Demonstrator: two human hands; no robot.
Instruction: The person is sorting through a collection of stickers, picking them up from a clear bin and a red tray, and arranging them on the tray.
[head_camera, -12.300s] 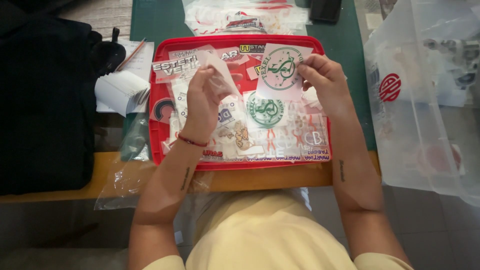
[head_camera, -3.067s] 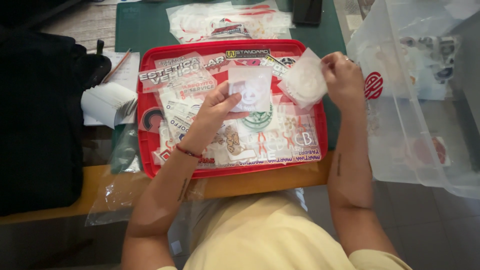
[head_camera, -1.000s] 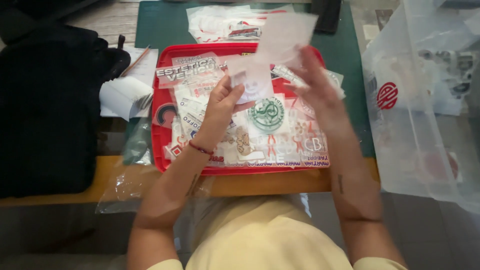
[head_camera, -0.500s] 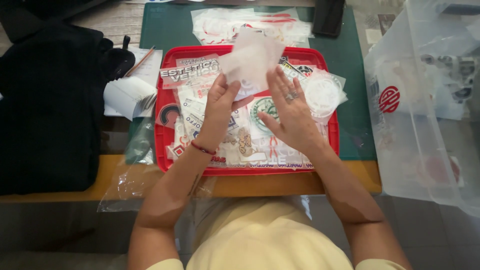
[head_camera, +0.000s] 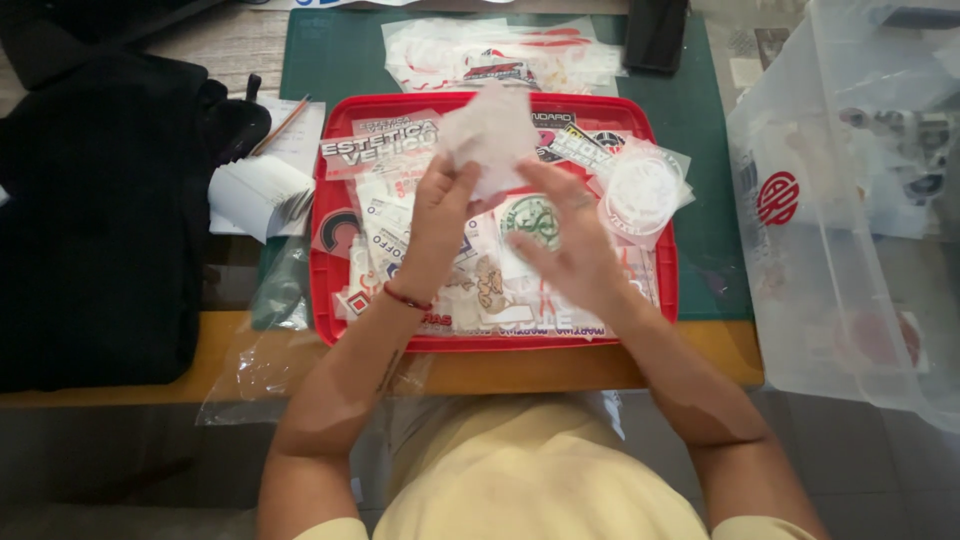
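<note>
A wooden counter (head_camera: 560, 370) carried everything, with a dark green mat (head_camera: 330, 60) spread over its far part. To the right stood a large clear plastic bin (head_camera: 850, 300) with a red round emblem on its wall; blurred small items showed through its far side, too indistinct to tell apart. A black bag (head_camera: 90, 220) lay at the left, and beside it a stack of white paper (head_camera: 255, 195).

On the mat sat a red tray (head_camera: 325, 300), filled nearly edge to edge with flat stickers in clear sleeves: a long grey lettered one at its far left, a round green and white one near the middle, and a clear pouch holding round white discs (head_camera: 640, 190) at its right rim. More sleeved stickers (head_camera: 500, 55) lay on the mat beyond the tray, near a dark flat object (head_camera: 655, 30).

Above the tray's far middle, the left hand (head_camera: 440, 220) pinched the lower edge of a small translucent white sleeve (head_camera: 490, 140), its grip closed on it. The right hand (head_camera: 570, 250) hovered just beside it with fingers spread and loose, blurred, its fingertips close to the sleeve; whether they touched it could not be told.
</note>
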